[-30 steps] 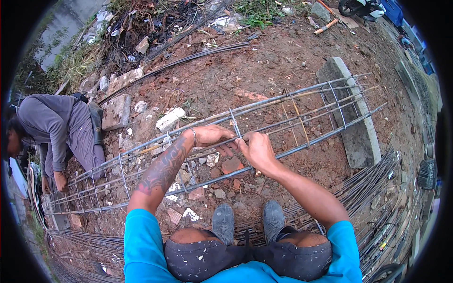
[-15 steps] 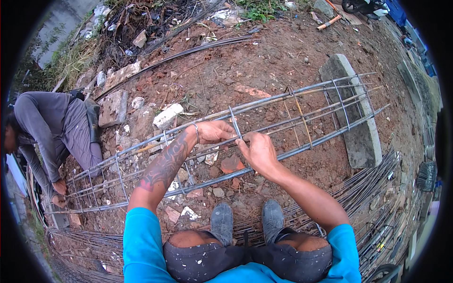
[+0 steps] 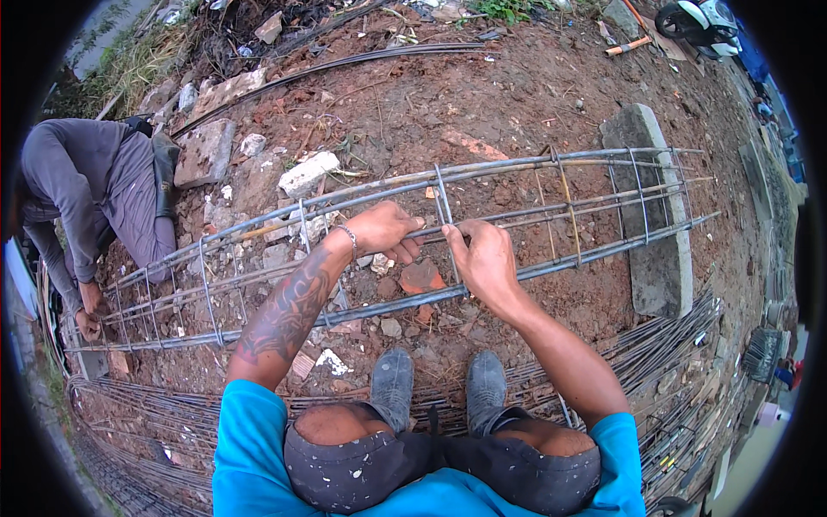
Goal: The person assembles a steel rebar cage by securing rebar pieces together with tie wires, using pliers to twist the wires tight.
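A long cage of steel reinforcing bars (image 3: pixel 396 305) crosses in front of me, slightly tilted up to the right. My left hand (image 3: pixel 385 233), with a bracelet at its wrist, has its fingers curled round a middle bar. Just right of it, my right hand (image 3: pixel 484 258) pinches with thumb and forefinger at the wire stirrup (image 3: pixel 443 194), where it meets that bar. My fingers partly hide the crossing. Another stirrup (image 3: pixel 568 202), rusty brown, stands farther right along the cage.
A concrete block (image 3: pixel 659 271) lies under the cage's right end. At the left end a crouching person (image 3: pixel 99 189) has both hands on the bars. Loose rods (image 3: pixel 637 345) are stacked by my boots (image 3: pixel 393 383). Rubble, including a white chunk (image 3: pixel 308 173), lies beyond the cage; a motorbike (image 3: pixel 702 26) stands far right.
The stirrup between my hands now stands straighter across the cage. My hands have moved slightly apart, the right one a little rightward. My view has shifted slightly.
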A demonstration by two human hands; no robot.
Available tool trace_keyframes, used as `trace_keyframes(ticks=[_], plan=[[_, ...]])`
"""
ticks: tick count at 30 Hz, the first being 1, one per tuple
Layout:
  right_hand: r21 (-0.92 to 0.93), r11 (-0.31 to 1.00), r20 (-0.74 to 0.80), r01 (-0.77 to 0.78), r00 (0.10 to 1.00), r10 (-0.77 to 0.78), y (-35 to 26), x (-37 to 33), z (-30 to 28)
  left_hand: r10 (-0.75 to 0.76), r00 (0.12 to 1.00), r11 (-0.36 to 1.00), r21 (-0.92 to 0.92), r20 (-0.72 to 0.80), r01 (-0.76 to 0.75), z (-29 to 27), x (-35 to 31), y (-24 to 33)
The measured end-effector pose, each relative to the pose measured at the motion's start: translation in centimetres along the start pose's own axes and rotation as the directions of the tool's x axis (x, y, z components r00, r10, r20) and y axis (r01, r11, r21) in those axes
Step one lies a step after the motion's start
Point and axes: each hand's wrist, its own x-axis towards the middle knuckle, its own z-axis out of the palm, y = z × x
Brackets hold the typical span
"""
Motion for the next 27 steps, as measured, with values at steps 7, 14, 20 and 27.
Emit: trace_keyframes(ticks=[7,14,20,27], plan=[[-0.027,0.999,-0.045,0.031,0.998,-0.032,0.3,-0.3,0.2,-0.004,0.990,0.939,-0.341,0.143,0.053,0.8,2.2,1.4],[-0.106,0.994,0.020,0.011,1.000,-0.009,0.5,0.3,-0.5,0.426,0.814,0.899,0.287,-0.395,-0.331,4.1,1.0,1.2],[-0.090,0.995,0.069,-0.050,0.996,0.057,-0.3,0.1,-0.6,0.513,0.705,0.858,0.287,-0.490,-0.425,4.8,0.2,-0.1],[-0.046,0.999,0.049,0.016,0.999,-0.014,0.6,0.5,-0.5,0.647,0.539,0.762,0.443,-0.540,-0.472,7.1,-1.5,-0.7]])
